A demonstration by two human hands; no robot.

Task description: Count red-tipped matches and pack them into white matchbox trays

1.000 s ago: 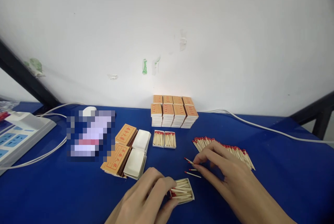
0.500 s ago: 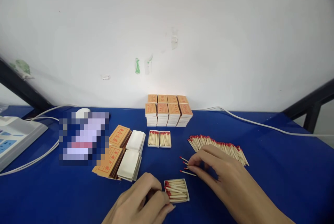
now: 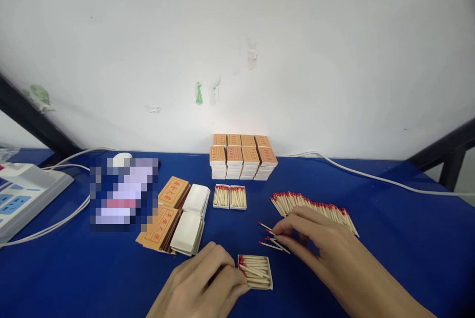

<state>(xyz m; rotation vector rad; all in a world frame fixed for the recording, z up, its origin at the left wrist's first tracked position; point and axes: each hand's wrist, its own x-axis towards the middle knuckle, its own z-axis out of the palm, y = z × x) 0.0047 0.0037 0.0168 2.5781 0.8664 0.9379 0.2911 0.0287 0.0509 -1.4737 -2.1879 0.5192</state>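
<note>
In the head view, an open white matchbox tray [image 3: 270,286] lies in front of me, filled with red-headed matches lying sideways. My left hand [image 3: 208,281] is curled at its left side, fingertips gripping the lower left corner. Just beyond and to the right, my right hand [image 3: 308,239] pinches a match [image 3: 269,230] between thumb and forefinger. Loose matches [image 3: 272,246] lie on the table under those fingertips. A long row of matches [image 3: 315,206], heads pointing away, fans out behind the right hand and is partly covered by it.
Two filled trays [image 3: 229,207] stand beyond. Stacked orange matchboxes [image 3: 243,162] rise by the wall. Orange sleeves [image 3: 159,226] and white empty trays [image 3: 187,231] are piled left. A blurred phone-like object [image 3: 126,189], a white cable [image 3: 365,174] and a power strip [image 3: 22,199] lie around.
The view has shifted slightly. A loose match near my right fingertips now lies slanted and more exposed. My left hand stays at the tray.
</note>
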